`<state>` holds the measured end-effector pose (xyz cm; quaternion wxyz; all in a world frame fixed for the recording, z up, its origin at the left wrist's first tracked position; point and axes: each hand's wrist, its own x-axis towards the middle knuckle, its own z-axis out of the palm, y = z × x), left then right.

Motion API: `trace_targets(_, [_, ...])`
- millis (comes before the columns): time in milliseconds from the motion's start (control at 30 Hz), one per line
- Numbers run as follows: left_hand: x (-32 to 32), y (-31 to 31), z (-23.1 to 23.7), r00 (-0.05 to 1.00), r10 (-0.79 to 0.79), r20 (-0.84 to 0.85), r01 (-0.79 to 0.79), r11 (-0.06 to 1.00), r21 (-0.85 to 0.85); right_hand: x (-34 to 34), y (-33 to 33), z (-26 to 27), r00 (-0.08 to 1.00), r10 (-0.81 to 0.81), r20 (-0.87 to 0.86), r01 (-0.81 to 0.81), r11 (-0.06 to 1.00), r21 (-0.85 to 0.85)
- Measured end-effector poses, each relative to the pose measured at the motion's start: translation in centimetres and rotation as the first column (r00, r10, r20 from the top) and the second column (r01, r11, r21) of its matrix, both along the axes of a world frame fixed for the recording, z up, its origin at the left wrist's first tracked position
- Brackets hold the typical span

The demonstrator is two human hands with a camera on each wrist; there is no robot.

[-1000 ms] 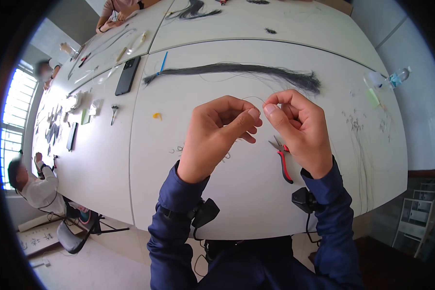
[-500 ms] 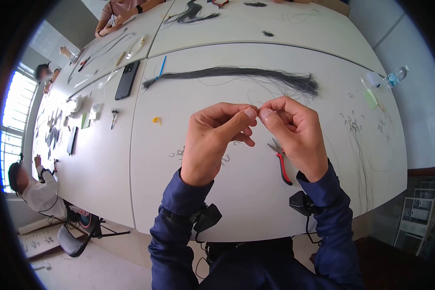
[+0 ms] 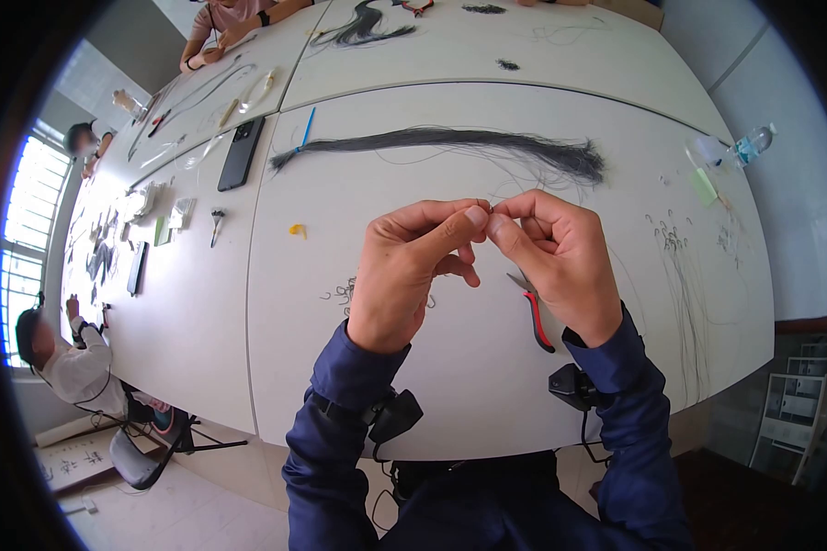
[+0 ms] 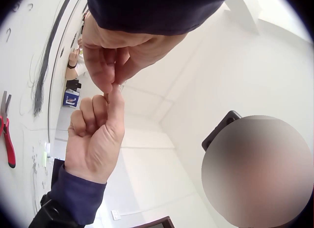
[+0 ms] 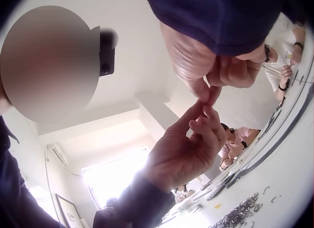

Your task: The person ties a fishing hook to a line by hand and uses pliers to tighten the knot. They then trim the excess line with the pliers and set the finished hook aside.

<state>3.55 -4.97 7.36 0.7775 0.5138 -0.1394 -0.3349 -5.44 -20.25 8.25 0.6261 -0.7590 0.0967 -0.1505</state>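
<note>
My left hand (image 3: 397,271) and right hand (image 3: 565,262) meet fingertip to fingertip above the table. Both pinch between thumb and forefinger, with a fine line (image 3: 494,196) showing faintly at the fingertips; whatever else they hold there is hidden. Beneath the left hand lies a heap of small fish hooks (image 5: 238,214), partly covered in the head view. Red-and-black pliers (image 3: 538,320) rest below the right hand. Beyond both hands stretches a long bundle of dark line (image 3: 432,138), bound near its left end with a blue tie (image 3: 309,127).
Hooks with long lines attached (image 3: 675,241) lie at the right. A yellow bit (image 3: 298,229), a black phone (image 3: 241,154) and a small brush (image 3: 217,226) are to the left. A plastic bottle (image 3: 753,145) stands at the far right edge. Other people sit around the joined tables.
My hands have come together from slightly apart, and the loop of line between them has drawn in. Since half a second ago they have shifted only slightly.
</note>
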Motion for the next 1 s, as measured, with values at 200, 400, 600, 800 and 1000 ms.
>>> trace_targets(200, [0.2,0.1,-0.1,1.0,-0.026,-0.009,0.026,1.0,0.015,-0.1,0.3,0.1,0.999,-0.001,-0.046,-0.001,0.999,-0.048])
trace_targets(400, [0.1,0.0,0.2,0.999,-0.041,-0.022,0.042,0.999,0.026,0.0,0.2,0.2,0.997,0.011,-0.08,-0.018,0.996,-0.092])
trace_targets(600, [0.0,0.1,0.9,0.997,-0.013,0.082,0.004,0.994,0.107,0.7,0.0,0.2,0.96,-0.088,0.266,0.201,0.879,-0.433])
trace_targets(800, [-0.1,0.2,1.1,0.982,-0.062,0.179,0.021,0.975,0.221,0.2,-0.7,0.2,0.984,0.0,0.18,0.066,0.932,-0.356])
trace_targets(1000, [-0.1,0.3,1.3,0.967,-0.091,0.24,0.029,0.968,0.25,0.2,-0.7,0.4,0.987,0.053,0.152,-0.001,0.947,-0.322])
